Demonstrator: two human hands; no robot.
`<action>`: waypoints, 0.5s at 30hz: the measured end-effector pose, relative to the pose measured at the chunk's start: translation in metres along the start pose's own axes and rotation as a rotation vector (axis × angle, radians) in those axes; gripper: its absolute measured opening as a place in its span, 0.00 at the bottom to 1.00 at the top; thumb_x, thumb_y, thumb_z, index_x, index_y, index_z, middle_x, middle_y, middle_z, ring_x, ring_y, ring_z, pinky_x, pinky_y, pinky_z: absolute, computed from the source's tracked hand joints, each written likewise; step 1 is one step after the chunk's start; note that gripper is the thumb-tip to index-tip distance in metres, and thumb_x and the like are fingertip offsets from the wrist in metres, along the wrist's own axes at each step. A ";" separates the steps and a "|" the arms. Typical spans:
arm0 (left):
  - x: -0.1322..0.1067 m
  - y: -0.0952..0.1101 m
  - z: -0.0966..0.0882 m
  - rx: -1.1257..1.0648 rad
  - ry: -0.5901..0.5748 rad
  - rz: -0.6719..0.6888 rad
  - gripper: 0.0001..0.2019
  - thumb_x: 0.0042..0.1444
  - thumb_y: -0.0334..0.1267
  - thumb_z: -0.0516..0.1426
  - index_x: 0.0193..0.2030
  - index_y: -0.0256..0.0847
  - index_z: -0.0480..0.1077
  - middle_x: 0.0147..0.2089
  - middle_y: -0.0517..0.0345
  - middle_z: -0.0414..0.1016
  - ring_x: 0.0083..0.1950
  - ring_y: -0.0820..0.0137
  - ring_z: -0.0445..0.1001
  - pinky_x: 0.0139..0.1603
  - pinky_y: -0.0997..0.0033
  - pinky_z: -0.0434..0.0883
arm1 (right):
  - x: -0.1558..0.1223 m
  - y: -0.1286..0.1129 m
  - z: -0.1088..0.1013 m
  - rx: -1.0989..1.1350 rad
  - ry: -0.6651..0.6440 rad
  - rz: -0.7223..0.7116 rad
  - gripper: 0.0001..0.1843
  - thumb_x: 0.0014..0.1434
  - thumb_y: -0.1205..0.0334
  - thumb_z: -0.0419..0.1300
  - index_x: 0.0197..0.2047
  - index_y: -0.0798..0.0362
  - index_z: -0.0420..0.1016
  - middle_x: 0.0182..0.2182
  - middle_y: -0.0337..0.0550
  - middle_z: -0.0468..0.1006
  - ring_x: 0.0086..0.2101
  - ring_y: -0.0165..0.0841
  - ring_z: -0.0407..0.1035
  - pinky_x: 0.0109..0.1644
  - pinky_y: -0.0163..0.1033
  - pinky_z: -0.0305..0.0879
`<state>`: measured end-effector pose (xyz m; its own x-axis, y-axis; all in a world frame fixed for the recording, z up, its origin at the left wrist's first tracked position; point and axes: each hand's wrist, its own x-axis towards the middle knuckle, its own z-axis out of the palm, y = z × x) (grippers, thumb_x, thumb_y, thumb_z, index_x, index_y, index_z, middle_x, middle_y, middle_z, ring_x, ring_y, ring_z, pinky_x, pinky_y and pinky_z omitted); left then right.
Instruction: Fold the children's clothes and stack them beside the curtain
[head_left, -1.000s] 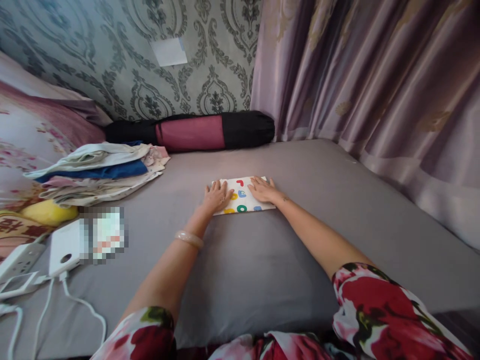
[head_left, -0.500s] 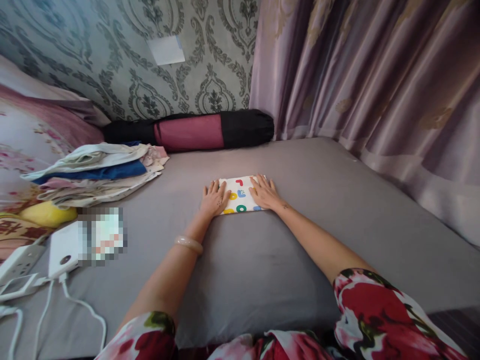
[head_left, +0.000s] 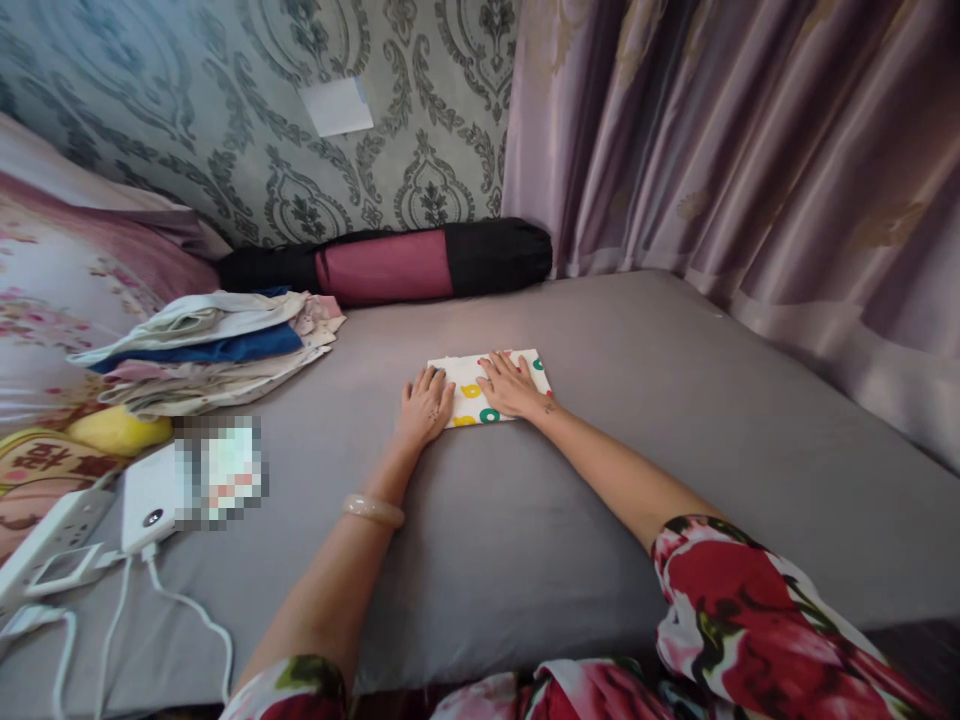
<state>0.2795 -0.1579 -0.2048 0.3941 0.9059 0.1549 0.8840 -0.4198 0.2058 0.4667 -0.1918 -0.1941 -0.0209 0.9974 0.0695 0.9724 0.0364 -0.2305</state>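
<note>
Two bare arms reach forward and away from the near edge of a bed covered with a smooth grey sheet [head_left: 480, 560], slanting inward so that the hands come close together near the middle. Between and under them lies a flat, folded white cloth [head_left: 463, 376] printed with yellow, green and red rounded shapes.

The left hand [head_left: 426, 405] is palm down across the cloth's left edge, fingers pointing to the far side and slightly parted. A pale, glossy bangle [head_left: 373, 510] circles that forearm. The right hand [head_left: 512, 385] lies palm down over the cloth's right part, fingers spread and angled far and left, its wrist by the near edge. Neither hand is clenched or grasping; both rest flattened. How hard they press cannot be told.

Far left is a pile of folded clothes [head_left: 202, 345]; beyond, a long black-and-maroon fabric bag [head_left: 386, 265] lies along the patterned grey wall [head_left: 427, 150].
</note>
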 end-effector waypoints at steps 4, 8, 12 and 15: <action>-0.001 -0.004 0.003 -0.038 0.032 0.025 0.26 0.67 0.47 0.38 0.66 0.39 0.58 0.70 0.49 0.56 0.71 0.62 0.53 0.69 0.52 0.53 | 0.000 -0.001 0.008 -0.004 0.001 -0.003 0.31 0.68 0.51 0.38 0.69 0.56 0.52 0.69 0.52 0.49 0.67 0.42 0.41 0.68 0.57 0.31; -0.001 -0.003 0.005 -0.061 0.059 0.030 0.25 0.67 0.46 0.40 0.64 0.38 0.60 0.69 0.48 0.57 0.70 0.59 0.54 0.68 0.52 0.54 | 0.001 0.002 0.007 -0.005 -0.003 -0.003 0.30 0.68 0.51 0.39 0.69 0.55 0.53 0.69 0.51 0.49 0.67 0.42 0.41 0.68 0.57 0.32; -0.001 -0.004 0.006 -0.087 0.090 0.051 0.24 0.66 0.45 0.41 0.63 0.37 0.61 0.68 0.46 0.59 0.70 0.58 0.55 0.68 0.51 0.55 | 0.003 -0.004 0.004 0.000 -0.012 0.021 0.30 0.68 0.52 0.40 0.68 0.57 0.55 0.69 0.54 0.50 0.67 0.45 0.42 0.67 0.60 0.33; -0.001 -0.006 0.006 -0.112 0.092 0.047 0.23 0.66 0.43 0.42 0.63 0.38 0.62 0.68 0.47 0.60 0.69 0.59 0.56 0.68 0.52 0.55 | 0.005 -0.019 0.004 -0.005 0.031 0.008 0.29 0.68 0.55 0.41 0.67 0.61 0.56 0.68 0.58 0.50 0.67 0.46 0.42 0.67 0.61 0.31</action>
<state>0.2755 -0.1559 -0.2125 0.4049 0.8785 0.2536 0.8298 -0.4696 0.3017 0.4473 -0.1878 -0.1930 -0.0062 0.9951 0.0982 0.9737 0.0284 -0.2259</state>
